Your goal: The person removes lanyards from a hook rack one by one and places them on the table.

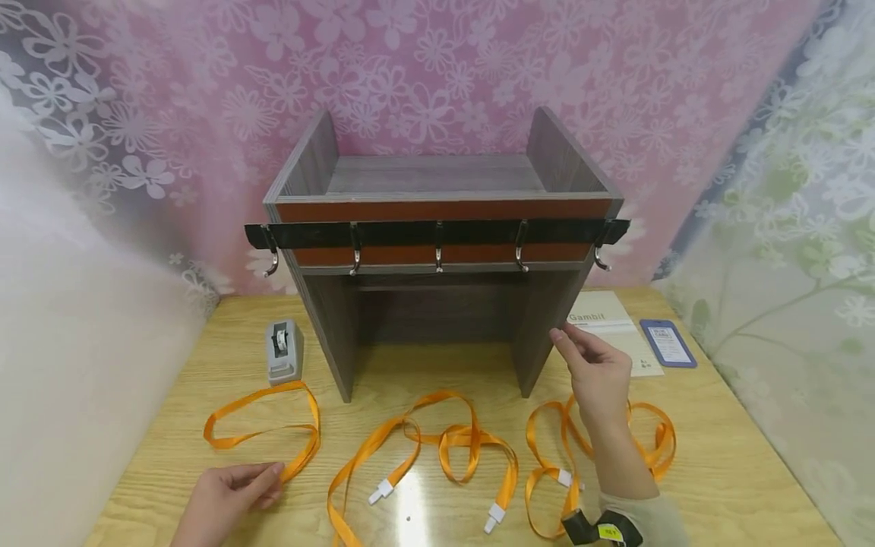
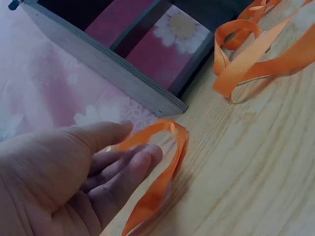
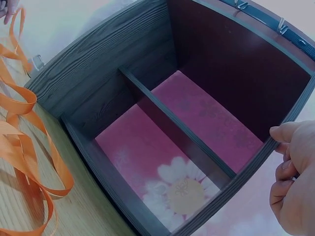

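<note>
A grey wooden desk shelf (image 1: 437, 175) stands at the back of the table, with a black hook rail (image 1: 396, 233) across its front. My right hand (image 1: 601, 368) pinches the front edge of the shelf's right side panel (image 1: 547, 334), thumb on the inner face and the other fingers curled outside. At the front left, my left hand (image 1: 235, 494) is beside an orange lanyard (image 1: 311, 448). The left wrist view shows a gap between that thumb and the fingers (image 2: 142, 160), with the strap behind them. More orange lanyards (image 1: 472, 437) with white clips lie before the shelf.
A grey tape dispenser (image 1: 283, 365) stands left of the shelf. To its right lie a paper pad marked Gambit (image 1: 615, 323) and a blue card holder (image 1: 668, 343). Another tangled lanyard (image 1: 536, 437) lies near my right forearm. Patterned cloth hangs behind the table (image 1: 724, 456).
</note>
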The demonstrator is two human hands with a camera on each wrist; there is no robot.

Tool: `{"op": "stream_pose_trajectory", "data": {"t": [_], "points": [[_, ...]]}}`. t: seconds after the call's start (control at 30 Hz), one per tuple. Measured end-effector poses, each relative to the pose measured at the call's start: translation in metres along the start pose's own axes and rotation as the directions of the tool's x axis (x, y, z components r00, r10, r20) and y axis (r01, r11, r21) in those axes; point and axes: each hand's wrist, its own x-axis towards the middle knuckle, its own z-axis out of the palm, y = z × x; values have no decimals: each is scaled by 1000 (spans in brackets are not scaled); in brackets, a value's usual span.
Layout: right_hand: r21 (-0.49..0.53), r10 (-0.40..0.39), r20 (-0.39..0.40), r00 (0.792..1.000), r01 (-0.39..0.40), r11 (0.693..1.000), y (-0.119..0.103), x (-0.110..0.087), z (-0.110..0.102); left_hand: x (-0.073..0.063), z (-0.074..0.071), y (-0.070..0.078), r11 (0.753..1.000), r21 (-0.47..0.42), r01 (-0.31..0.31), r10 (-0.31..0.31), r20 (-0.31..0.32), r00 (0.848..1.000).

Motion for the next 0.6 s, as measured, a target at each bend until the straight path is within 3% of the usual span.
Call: {"op": "stream_pose_trajectory", "data": {"t": [0.27, 0.43, 0.6], "points": [[2, 16, 3, 1000, -16, 1000, -2, 1, 2, -4, -3, -2, 1000, -8, 3, -3, -13, 1000], [1, 6, 0, 1000, -6, 1000, 2, 2, 0, -1, -1, -3, 998, -60, -9, 10, 5, 1000], [-17, -6, -9, 1000, 6, 1000, 5, 2, -2, 1, -2, 0, 998, -35, -44, 46, 39, 998]]}}
